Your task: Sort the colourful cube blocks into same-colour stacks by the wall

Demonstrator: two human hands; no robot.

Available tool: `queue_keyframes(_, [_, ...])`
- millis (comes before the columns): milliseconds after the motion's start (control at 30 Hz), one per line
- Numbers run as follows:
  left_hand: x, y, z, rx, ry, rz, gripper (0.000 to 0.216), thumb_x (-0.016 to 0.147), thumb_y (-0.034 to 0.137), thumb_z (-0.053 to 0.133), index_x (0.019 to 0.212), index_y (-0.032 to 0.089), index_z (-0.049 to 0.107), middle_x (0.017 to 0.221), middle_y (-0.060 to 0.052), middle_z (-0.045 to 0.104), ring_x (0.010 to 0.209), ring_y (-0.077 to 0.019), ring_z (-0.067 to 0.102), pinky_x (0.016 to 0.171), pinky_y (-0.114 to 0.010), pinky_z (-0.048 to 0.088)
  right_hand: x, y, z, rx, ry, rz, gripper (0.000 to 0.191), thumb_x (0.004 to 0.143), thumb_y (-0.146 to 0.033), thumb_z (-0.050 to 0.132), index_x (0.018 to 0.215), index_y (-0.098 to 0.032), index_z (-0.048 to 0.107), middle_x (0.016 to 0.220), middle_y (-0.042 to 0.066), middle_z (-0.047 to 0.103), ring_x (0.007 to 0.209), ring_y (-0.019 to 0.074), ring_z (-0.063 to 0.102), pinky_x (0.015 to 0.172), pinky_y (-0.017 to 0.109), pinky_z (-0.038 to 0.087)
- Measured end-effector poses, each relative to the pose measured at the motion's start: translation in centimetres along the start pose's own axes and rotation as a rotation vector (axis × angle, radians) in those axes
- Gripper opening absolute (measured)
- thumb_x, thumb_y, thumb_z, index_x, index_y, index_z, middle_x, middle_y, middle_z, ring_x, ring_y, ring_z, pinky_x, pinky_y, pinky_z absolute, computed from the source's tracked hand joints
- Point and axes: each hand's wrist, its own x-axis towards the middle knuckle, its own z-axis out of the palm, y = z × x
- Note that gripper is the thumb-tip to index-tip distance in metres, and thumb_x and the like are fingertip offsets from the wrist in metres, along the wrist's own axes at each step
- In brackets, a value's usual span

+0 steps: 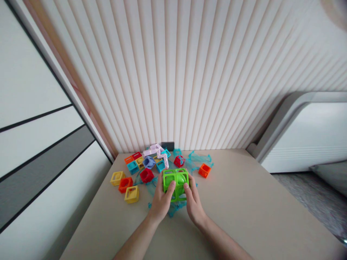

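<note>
Between my two hands is a pair of bright green open-frame toy blocks point(176, 187), side by side and touching. My left hand point(162, 196) is closed around the left side, its thumb over the near face. On the right side my right hand point(193, 200) grips in the same way, thumb on the front. The other fingers are mostly hidden behind the blocks. Beneath them lies a teal net point(176, 206), partly covered by the blocks and hands. A red block point(146, 175) sits just left of my left hand.
More hollow blocks lie to the left, among them a yellow block point(132, 194), an orange-red block point(125, 184) and a blue block point(149, 162). A pale lilac folded strip point(155, 150) rests behind them. An orange block point(204, 170) stands right. A ribbed wall point(179, 90) bounds the table point(244, 209).
</note>
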Motion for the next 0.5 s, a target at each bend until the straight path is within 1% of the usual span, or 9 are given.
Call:
queue_keyframes(100, [0.0, -0.3, 0.0, -0.02, -0.016, -0.026, 0.061, 0.086, 0.057, 0.065, 0.136, 0.024, 0.053, 0.133, -0.011, 0.066, 0.126, -0.0288, 0.061, 0.104, -0.04, 0.049, 0.0, -1.0, -0.1, 0.046, -0.003, -0.037, 0.053, 0.103, -0.053, 0.041, 0.151, -0.031, 0.041, 0.151, 0.006, 0.051, 0.141, 0.0239, 0.046, 0.116, 0.045, 0.04])
queue_keyframes(167, [-0.2, -0.7, 0.1, -0.023, -0.046, -0.018, 0.06, 0.088, 0.056, 0.064, 0.138, 0.024, 0.051, 0.138, -0.011, 0.063, 0.131, -0.0286, 0.057, 0.107, -0.039, 0.048, -0.1, -1.3, 0.1, 0.048, 0.019, -0.038, 0.052, 0.103, -0.05, 0.041, 0.151, -0.032, 0.039, 0.152, 0.006, 0.049, 0.141, 0.0238, 0.046, 0.117, 0.044, 0.039])
queue_keyframes(267, [-0.5, -1.2, 0.3, 0.008, -0.075, 0.007, 0.061, 0.089, 0.054, 0.063, 0.141, 0.024, 0.048, 0.149, -0.012, 0.053, 0.14, -0.0286, 0.048, 0.113, -0.04, 0.043, -0.4, -1.1, 0.5, 0.012, 0.077, -0.017, 0.048, 0.103, -0.048, 0.043, 0.149, -0.032, 0.043, 0.149, 0.006, 0.052, 0.134, 0.0244, 0.053, 0.112, 0.043, 0.044])
queue_keyframes(333, [-0.6, -1.2, 0.4, 0.031, -0.09, 0.026, 0.063, 0.089, 0.052, 0.063, 0.143, 0.024, 0.046, 0.153, -0.013, 0.049, 0.143, -0.0289, 0.045, 0.115, -0.041, 0.04, -0.4, -0.8, 0.5, -0.004, 0.114, -0.032, 0.046, 0.103, -0.047, 0.043, 0.146, -0.032, 0.046, 0.146, 0.007, 0.055, 0.129, 0.0244, 0.057, 0.108, 0.043, 0.048])
queue_keyframes(433, [-0.7, -0.9, 0.2, 0.008, -0.139, 0.07, 0.065, 0.091, 0.05, 0.062, 0.146, 0.024, 0.042, 0.153, -0.013, 0.048, 0.14, -0.0288, 0.049, 0.113, -0.041, 0.043, -0.3, -0.6, 0.2, -0.008, 0.083, -0.091, 0.044, 0.103, -0.044, 0.044, 0.145, -0.031, 0.046, 0.142, 0.008, 0.058, 0.127, 0.0242, 0.057, 0.107, 0.043, 0.049])
queue_keyframes(500, [-0.7, -0.6, 0.0, -0.007, -0.168, 0.111, 0.066, 0.091, 0.05, 0.062, 0.147, 0.024, 0.039, 0.148, -0.014, 0.053, 0.131, -0.0287, 0.057, 0.107, -0.04, 0.048, -0.2, -0.5, -0.1, 0.002, 0.032, -0.125, 0.046, 0.104, -0.043, 0.042, 0.149, -0.031, 0.042, 0.143, 0.008, 0.057, 0.127, 0.0242, 0.057, 0.109, 0.044, 0.047])
